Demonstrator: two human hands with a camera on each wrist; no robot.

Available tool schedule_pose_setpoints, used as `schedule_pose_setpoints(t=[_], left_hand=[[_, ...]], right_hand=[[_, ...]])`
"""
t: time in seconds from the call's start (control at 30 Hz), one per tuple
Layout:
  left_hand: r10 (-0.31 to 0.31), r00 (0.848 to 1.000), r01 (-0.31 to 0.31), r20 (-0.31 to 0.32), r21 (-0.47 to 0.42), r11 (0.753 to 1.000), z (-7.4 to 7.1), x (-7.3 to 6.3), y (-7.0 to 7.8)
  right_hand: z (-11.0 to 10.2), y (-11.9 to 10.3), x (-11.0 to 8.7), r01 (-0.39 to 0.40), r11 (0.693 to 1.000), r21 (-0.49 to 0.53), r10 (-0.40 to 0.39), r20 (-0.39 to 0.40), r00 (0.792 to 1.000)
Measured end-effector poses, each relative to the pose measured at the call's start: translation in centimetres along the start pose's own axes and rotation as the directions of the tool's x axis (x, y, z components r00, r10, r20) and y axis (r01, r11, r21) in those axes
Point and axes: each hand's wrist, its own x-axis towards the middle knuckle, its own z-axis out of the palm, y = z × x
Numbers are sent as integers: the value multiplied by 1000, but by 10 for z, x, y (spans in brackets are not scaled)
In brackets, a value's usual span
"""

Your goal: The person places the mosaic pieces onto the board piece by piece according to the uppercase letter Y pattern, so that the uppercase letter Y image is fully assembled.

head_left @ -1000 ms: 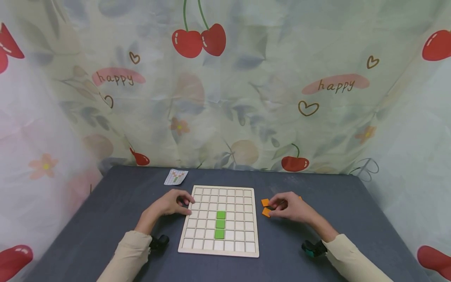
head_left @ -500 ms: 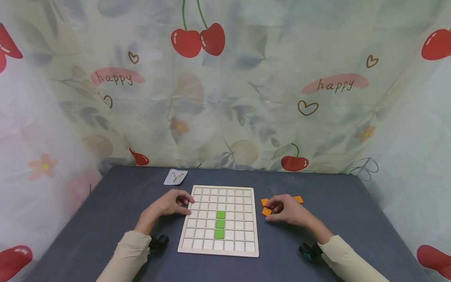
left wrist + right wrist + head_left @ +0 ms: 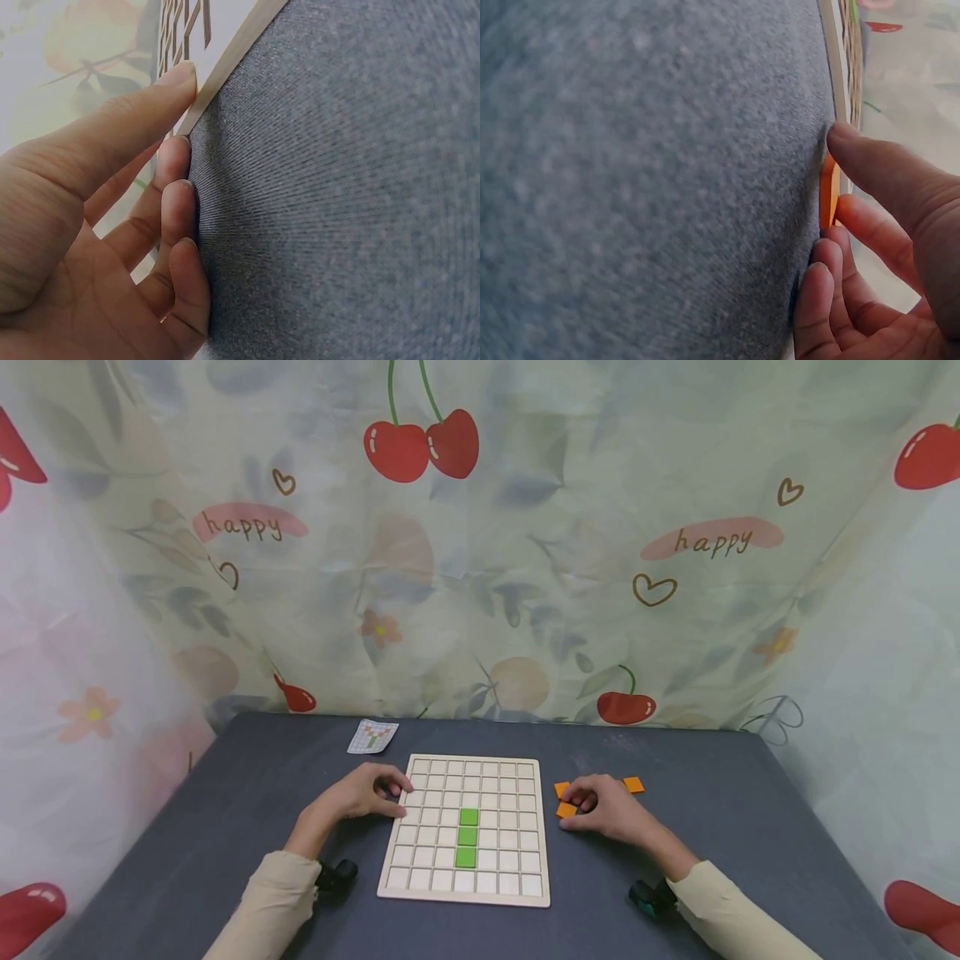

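Observation:
My left hand (image 3: 367,792) rests at the left edge of a pale wooden grid board (image 3: 510,896). Its thumb (image 3: 176,86) lies on the rim in the left wrist view, with the other fingers bent beside the edge. To the right of the board, my right hand (image 3: 611,808) reaches over an orange square tile (image 3: 566,810) lying on the table. The thumb is on the tile's near side and the index finger at its far side, a small gap showing at the thumb. The right wrist view has that orange tile (image 3: 827,193) edge-on between thumb and index finger.
Green tiles (image 3: 467,836) form a short column on the board. Another orange tile (image 3: 561,788) lies partly behind the right fingers, and one orange tile (image 3: 633,785) farther right. A small pattern card (image 3: 372,737) sits at the back left of the dark table (image 3: 705,793).
My right hand has shifted slightly left and nearer, its thumb moving to the near side of the front orange tile. The right-hand tile has come into view. My left hand stays put.

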Motion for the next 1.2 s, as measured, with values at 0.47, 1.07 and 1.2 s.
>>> schedule_pose_setpoints(t=[0.47,1.07,1.2], left_hand=[[15,1000,-15,10,-13,1000,-1,0,-1],[70,997,-69,29,-26,997,-1,-2,-2],[68,997,-68,28,-21,998,-1,-2,-1]], right_hand=[[1,-2,-1,39,999,3,-39,7,999],[2,0,-4,60,998,34,-60,2,998],[1,0,-4,63,997,39,-63,-1,998]])
